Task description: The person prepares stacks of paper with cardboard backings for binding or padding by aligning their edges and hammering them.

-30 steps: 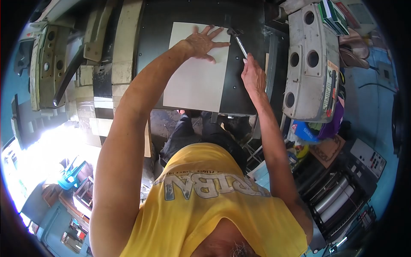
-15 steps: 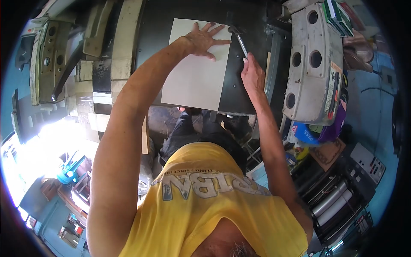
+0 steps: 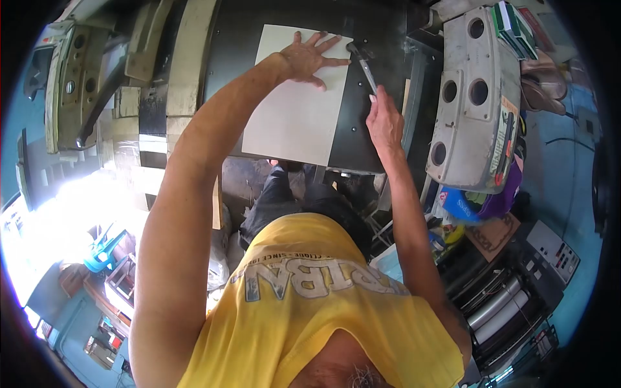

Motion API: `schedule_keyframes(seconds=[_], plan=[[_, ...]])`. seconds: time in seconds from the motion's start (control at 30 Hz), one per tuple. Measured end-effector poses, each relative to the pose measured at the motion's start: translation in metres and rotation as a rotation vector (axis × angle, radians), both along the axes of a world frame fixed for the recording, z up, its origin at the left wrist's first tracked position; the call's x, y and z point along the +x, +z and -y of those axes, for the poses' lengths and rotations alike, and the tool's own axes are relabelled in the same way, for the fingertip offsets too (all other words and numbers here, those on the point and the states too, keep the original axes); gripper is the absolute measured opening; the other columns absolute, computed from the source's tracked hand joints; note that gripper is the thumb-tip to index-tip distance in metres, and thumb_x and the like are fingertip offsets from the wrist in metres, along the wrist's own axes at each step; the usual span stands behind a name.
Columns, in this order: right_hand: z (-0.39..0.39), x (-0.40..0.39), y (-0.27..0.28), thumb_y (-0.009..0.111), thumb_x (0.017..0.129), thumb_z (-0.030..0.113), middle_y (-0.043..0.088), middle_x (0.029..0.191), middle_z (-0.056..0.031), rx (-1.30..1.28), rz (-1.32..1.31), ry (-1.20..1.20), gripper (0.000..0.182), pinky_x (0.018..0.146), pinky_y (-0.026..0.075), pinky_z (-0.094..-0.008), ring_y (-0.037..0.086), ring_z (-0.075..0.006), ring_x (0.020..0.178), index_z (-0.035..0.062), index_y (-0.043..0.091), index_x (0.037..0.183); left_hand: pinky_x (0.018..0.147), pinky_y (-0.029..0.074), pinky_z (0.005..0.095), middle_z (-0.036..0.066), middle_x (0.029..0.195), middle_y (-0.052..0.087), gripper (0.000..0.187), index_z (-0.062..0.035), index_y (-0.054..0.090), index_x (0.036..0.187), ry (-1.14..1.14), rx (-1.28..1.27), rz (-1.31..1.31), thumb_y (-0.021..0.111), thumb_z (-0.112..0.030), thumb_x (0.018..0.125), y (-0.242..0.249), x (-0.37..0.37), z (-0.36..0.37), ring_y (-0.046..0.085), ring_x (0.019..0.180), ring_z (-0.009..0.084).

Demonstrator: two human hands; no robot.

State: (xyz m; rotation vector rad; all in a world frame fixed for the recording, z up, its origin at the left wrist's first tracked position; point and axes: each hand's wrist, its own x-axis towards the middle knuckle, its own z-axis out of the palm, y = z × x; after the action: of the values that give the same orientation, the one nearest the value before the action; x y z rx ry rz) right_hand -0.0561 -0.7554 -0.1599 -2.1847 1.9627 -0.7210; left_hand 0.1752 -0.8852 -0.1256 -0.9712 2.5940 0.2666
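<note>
My left hand [image 3: 305, 59] lies spread on the upper part of a pale sheet of paper or card [image 3: 292, 123], its fingers fanned toward the sheet's right edge. The sheet rests on a dark, flat machine table [image 3: 226, 77] dotted with small studs. To the right of it, my right hand [image 3: 386, 121] is closed around the lower end of a slim silver-handled tool [image 3: 367, 72]. The tool slants up and left, and its dark, rounded head sits right at the sheet's upper right edge.
On the right stands a grey machine housing [image 3: 475, 136] with round holes, topped by green-and-white boxes [image 3: 514, 29]. Below it are a blue and purple bag [image 3: 467, 202] and a machine with rollers [image 3: 498, 310]. Wide beige bars [image 3: 187, 64] run along the table's left side.
My right hand has moved slightly toward my body along with the tool's handle. My left hand stays spread on the sheet. The whole view has shifted a little.
</note>
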Motion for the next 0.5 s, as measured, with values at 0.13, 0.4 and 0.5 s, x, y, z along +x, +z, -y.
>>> schedule_keyframes(seconds=[0.13, 0.4, 0.5], plan=[[0.012, 0.007, 0.007, 0.054, 0.096, 0.011, 0.068, 0.090, -0.0239, 0.053, 0.057, -0.039, 0.029, 0.065, 0.058, -0.0487, 0.069, -0.0416, 0.080, -0.0007, 0.055, 0.122, 0.112, 0.029, 0.0677, 0.006, 0.166, 0.005, 0.090, -0.0490, 0.022, 0.153, 0.003, -0.005, 0.016, 0.071, -0.059, 0.078, 0.005, -0.003, 0.002, 0.014, 0.150, 0.0384], [0.011, 0.015, 0.022, 0.054, 0.096, 0.012, 0.069, 0.096, -0.0258, 0.137, 0.106, -0.057, 0.026, 0.070, 0.057, -0.0502, 0.069, -0.0426, 0.085, -0.0012, 0.055, 0.119, 0.113, 0.028, 0.0686, 0.005, 0.166, 0.004, 0.090, -0.0488, 0.022, 0.153, 0.003, 0.004, 0.014, 0.071, -0.057, 0.078, 0.004, -0.002, 0.000, 0.012, 0.150, 0.0392], [0.012, 0.015, 0.018, 0.053, 0.097, 0.014, 0.068, 0.097, -0.0276, 0.205, 0.008, -0.037, 0.027, 0.071, 0.057, -0.0510, 0.068, -0.0445, 0.086, -0.0016, 0.055, 0.119, 0.113, 0.029, 0.0682, 0.005, 0.166, 0.004, 0.089, -0.0489, 0.023, 0.152, 0.010, -0.015, -0.019, 0.072, -0.054, 0.079, -0.001, -0.002, -0.003, 0.015, 0.149, 0.0389]])
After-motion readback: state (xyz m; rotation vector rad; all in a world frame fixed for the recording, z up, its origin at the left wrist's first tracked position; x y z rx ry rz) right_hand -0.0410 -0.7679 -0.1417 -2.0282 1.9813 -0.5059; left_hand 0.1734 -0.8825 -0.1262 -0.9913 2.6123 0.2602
